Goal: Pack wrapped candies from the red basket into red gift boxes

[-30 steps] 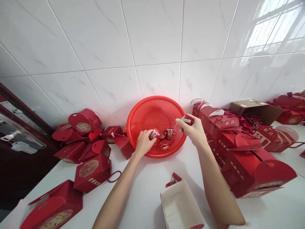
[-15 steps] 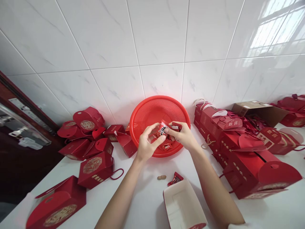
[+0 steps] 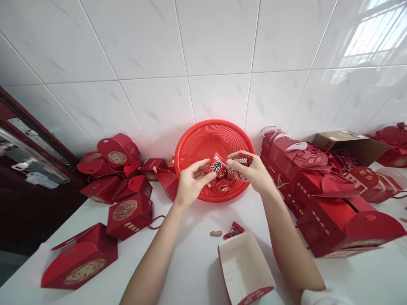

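Over the red plastic basket [image 3: 206, 131], my left hand [image 3: 190, 182] has its thumb and fingers curved around the edge of a red snack packet [image 3: 218, 165] with a large black character on it. My right hand [image 3: 254, 171], also above the basket, is closed on another small red packet [image 3: 243, 161] with a patterned strip. More packets [image 3: 222, 186] lie in the basket below both hands. An open box [image 3: 244, 262], white inside, stands nearer me between my forearms. Just behind it on the table are one loose packet [image 3: 234, 230] and a peanut [image 3: 216, 233].
Red gift boxes [image 3: 129, 216] with gold prints crowd the left side. On the right runs a row of red handled boxes [image 3: 337, 224], with a brown carton [image 3: 346, 142] behind. A white tiled wall [image 3: 219, 97] rises behind the basket.
My hands have moved apart a little. The right thumb has come off the packet at my left hand. The whole view has shifted slightly.
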